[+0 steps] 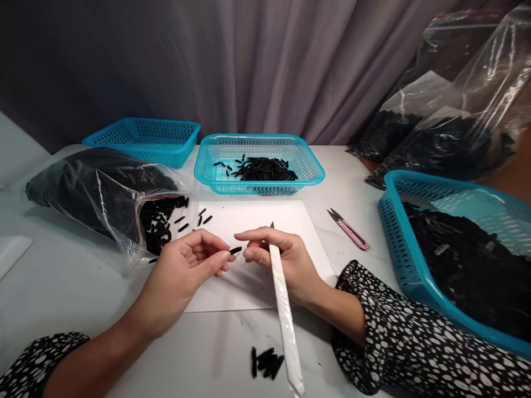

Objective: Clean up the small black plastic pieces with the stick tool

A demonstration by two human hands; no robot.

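Note:
Between thumb and forefinger, my left hand (185, 268) pinches a small black piece (235, 250), with a thin thread or sliver showing at its end. My right hand (292, 262) grips a long, flat, white-wrapped tool (284, 315) with a dark pointed tip, resting across the fingers. Its thumb and forefinger are apart, close to the black piece but not visibly touching it. Both hands are above a white sheet of paper (253, 215) dotted with dark specks. Nearer to me lies a small cluster of black pieces (269, 363), beside the tool's wrapped end.
A clear bag (99, 193) spills black pieces at left. Behind stand a blue basket (182, 145) and a light-blue basket (313, 171) with black pieces. Pink-handled thread snips (350, 232) lie at right, near a large filled basket (392, 237). Plastic bags (452, 138) stand behind it.

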